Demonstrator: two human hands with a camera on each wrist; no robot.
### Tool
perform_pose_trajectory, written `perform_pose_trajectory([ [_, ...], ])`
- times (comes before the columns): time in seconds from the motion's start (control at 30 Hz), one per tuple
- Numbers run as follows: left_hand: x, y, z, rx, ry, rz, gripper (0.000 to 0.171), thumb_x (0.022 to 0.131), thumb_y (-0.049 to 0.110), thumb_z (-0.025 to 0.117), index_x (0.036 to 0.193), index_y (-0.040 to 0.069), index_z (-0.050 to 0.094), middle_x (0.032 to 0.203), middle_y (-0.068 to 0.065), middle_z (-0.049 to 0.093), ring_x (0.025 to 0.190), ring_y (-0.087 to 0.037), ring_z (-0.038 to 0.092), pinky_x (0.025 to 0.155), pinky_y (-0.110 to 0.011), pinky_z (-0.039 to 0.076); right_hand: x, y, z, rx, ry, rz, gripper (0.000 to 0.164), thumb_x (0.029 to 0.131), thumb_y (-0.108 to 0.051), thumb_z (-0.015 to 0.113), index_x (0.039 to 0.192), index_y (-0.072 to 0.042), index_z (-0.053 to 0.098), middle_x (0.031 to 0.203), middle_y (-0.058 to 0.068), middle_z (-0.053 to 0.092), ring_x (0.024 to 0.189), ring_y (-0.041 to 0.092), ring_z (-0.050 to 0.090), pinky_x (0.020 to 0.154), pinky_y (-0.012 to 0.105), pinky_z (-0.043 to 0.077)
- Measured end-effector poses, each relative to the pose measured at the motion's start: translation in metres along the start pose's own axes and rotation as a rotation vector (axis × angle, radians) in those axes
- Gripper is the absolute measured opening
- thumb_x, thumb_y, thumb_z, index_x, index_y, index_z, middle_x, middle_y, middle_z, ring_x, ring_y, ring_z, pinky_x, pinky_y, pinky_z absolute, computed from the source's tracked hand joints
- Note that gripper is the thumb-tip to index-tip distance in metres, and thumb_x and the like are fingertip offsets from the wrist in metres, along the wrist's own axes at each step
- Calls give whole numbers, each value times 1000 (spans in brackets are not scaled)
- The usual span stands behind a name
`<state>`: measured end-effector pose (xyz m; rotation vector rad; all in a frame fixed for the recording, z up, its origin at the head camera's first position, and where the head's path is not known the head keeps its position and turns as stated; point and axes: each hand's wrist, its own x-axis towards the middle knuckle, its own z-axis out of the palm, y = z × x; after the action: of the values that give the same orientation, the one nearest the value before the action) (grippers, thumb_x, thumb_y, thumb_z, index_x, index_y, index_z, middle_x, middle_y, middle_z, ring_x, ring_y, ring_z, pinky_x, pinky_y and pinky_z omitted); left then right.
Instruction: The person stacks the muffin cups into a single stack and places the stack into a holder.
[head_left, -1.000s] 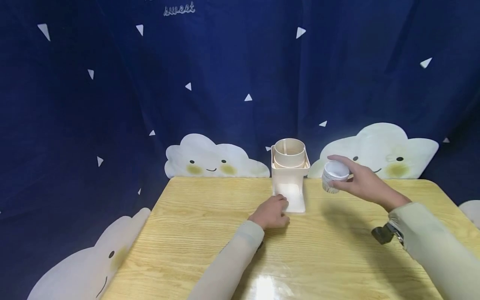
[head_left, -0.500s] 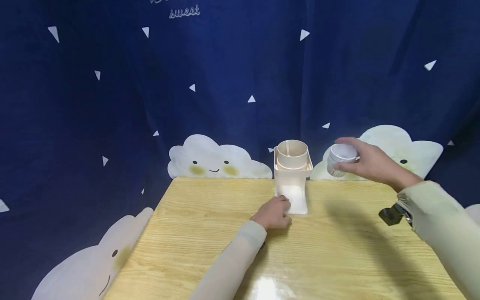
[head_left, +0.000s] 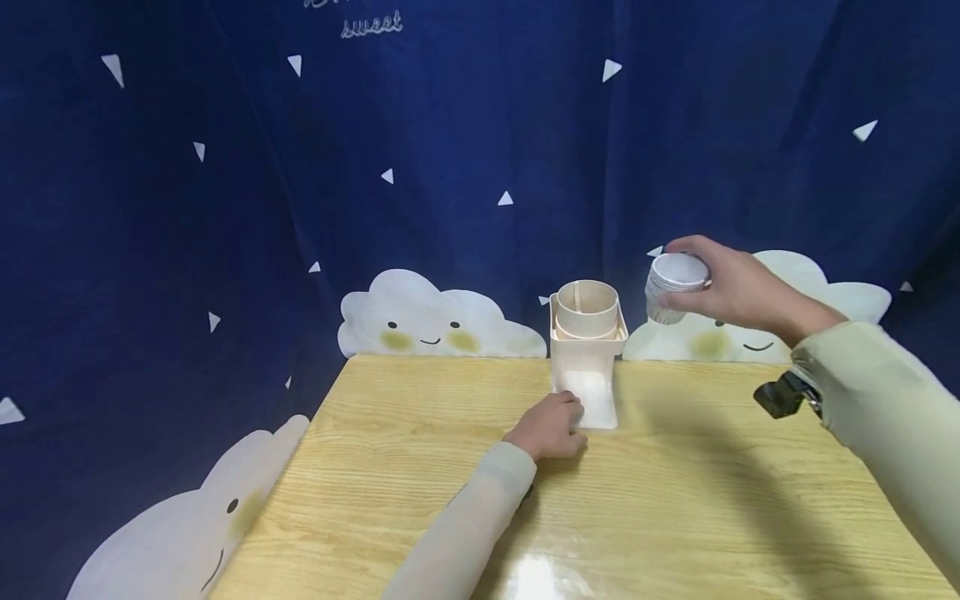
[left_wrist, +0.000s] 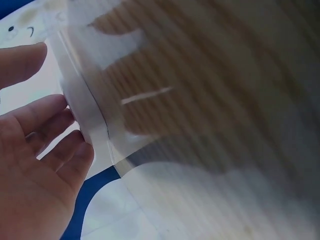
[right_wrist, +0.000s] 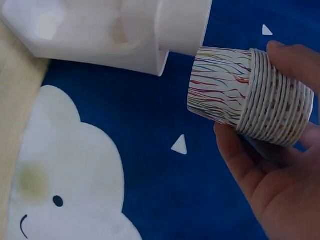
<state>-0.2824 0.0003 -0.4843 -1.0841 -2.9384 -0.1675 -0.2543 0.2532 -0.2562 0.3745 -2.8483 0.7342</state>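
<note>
In the head view my right hand grips a stack of small paper cups in the air, right of a cream cup dispenser. The right wrist view shows the nested rims of the cups and colourful wavy lines on the outermost one. My left hand lies low at the dispenser's foot, near its left front corner. In the left wrist view, the fingers touch the dispenser's edge, and the thumb stands apart from them. A round tube tops the dispenser upright.
The dispenser stands near the back edge of a light wooden table. Behind hangs a dark blue curtain with white triangles and smiling clouds. A small black device sits at the right wrist.
The right hand has risen with the stack of paper cups, to above the level of the dispenser's top. My left hand keeps its place at the dispenser's foot. The view has shifted slightly.
</note>
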Motion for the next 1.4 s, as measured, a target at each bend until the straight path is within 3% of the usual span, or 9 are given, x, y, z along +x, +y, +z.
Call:
perform_pose_trajectory([
  [0.2,0,-2,1,12,4,3,24,88,35,63,76,20,50,125,4,62,109,-14,58,98,-23,48,15,-21,-8,-11,-21,18,75,85,-39,75,144,-9,41,132,27,56,112,40,57,90,55,45],
  [0.6,-2,-3,4,30,23,21,19,88,34,62,79,20,53,113,5,64,100,-13,58,92,-24,50,42,-51,6,87,-88,66,74,87,-36,72,146,-8,38,138,25,51,118,40,53,96,58,47],
  [0.7,-2,-3,3,36,24,17,15,89,33,62,88,18,61,115,4,64,101,-13,58,93,-24,50,49,-56,13,97,-111,86,76,87,-38,72,147,-7,35,140,26,48,121,42,51,99,60,46],
  [0.87,-1,1,2,27,21,-12,24,89,34,61,106,17,66,121,3,64,107,-14,59,97,-23,49,60,-61,25,87,-111,110,77,87,-35,71,146,-5,33,140,27,48,121,43,51,102,60,45],
  [1.1,1,1,1,27,17,-13,15,86,33,62,83,19,57,117,4,63,101,-12,59,93,-21,49,70,-66,37,36,-93,110,78,84,-31,71,144,3,34,133,30,51,115,43,54,98,57,48],
  [1.4,-1,-1,1,4,29,3,21,86,30,61,75,18,49,113,3,63,95,-12,57,87,-22,50,75,-64,55,42,-125,149,79,85,-33,70,145,2,33,135,30,51,116,44,54,100,58,48],
])
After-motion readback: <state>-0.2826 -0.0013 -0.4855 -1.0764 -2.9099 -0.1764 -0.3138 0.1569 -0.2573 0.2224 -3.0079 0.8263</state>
